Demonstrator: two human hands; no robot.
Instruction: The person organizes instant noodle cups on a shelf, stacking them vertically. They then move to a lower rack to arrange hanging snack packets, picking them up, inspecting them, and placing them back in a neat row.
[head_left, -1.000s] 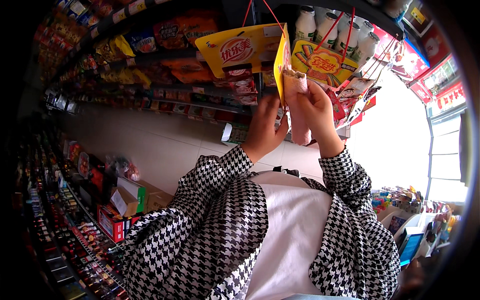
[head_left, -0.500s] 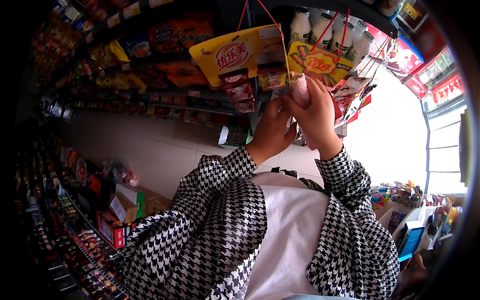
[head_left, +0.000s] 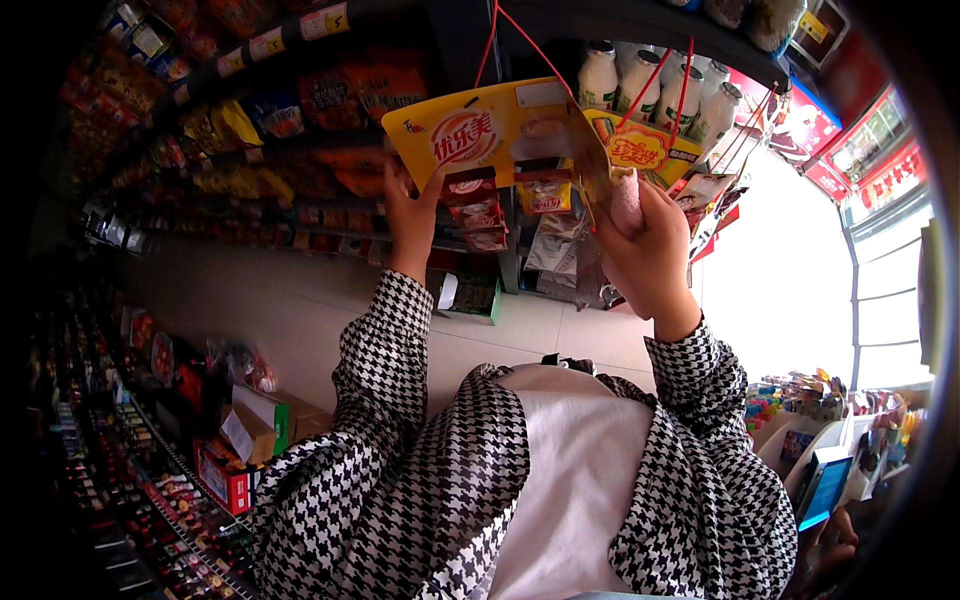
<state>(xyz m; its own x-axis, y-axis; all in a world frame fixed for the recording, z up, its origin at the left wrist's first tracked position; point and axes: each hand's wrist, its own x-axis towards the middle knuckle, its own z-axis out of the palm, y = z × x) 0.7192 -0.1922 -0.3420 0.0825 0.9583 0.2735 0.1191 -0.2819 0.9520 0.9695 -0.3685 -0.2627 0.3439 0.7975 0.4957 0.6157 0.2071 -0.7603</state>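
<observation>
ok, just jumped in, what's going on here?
Shop scene: a person is working at a hanging yellow card by some shelving. The right hand has a pink roll in its grip, close to the card's bent right flap. The left hand is at the card's lower left edge; can't tell if it grips it. White bottles stand behind, to the right.

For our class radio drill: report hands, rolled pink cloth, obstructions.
Left hand at yellow cardboard display, left edge. Right hand gripping rolled pink cloth, display's right side. Shiny red packets hang between.
</observation>
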